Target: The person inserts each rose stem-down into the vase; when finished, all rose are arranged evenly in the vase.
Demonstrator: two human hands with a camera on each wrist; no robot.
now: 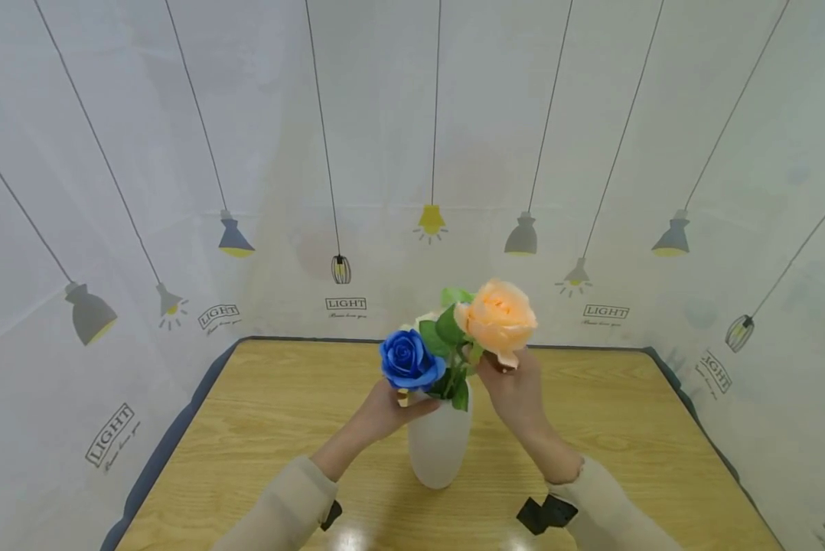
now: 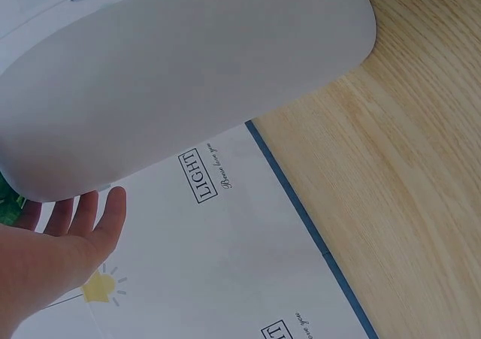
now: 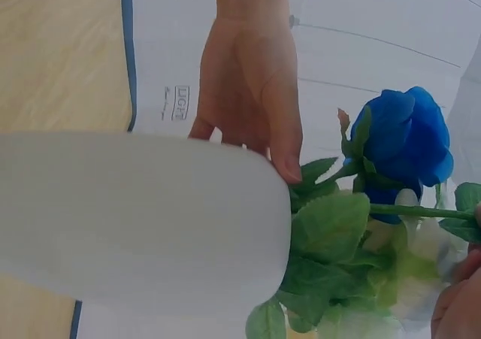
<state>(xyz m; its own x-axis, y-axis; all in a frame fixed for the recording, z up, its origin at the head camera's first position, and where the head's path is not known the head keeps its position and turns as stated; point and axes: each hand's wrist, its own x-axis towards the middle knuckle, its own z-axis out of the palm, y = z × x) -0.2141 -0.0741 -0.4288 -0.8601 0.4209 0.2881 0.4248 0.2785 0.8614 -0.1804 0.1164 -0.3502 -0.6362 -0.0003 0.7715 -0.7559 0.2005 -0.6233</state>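
Note:
A white vase (image 1: 438, 444) stands on the table, slightly tilted in the head view. My left hand (image 1: 379, 413) holds it at the rim, thumb in front and fingers round the side; the left wrist view shows those fingers (image 2: 113, 219) against the vase wall. Just above this hand is a blue rose (image 1: 410, 360), its leaves (image 3: 331, 226) at the vase mouth. My right hand (image 1: 516, 386) pinches the stem (image 3: 421, 212) of a peach rose (image 1: 500, 317) at the mouth's right. A pale bloom (image 3: 421, 271) shows blurred behind. The stems' lower ends are hidden inside the vase.
The wooden table (image 1: 282, 398) has a dark blue edge (image 1: 171, 436) along its sides and back. White sheeting (image 1: 385, 153) printed with hanging lamps surrounds it. Black wrist mounts (image 1: 546, 514) sit under both sleeves.

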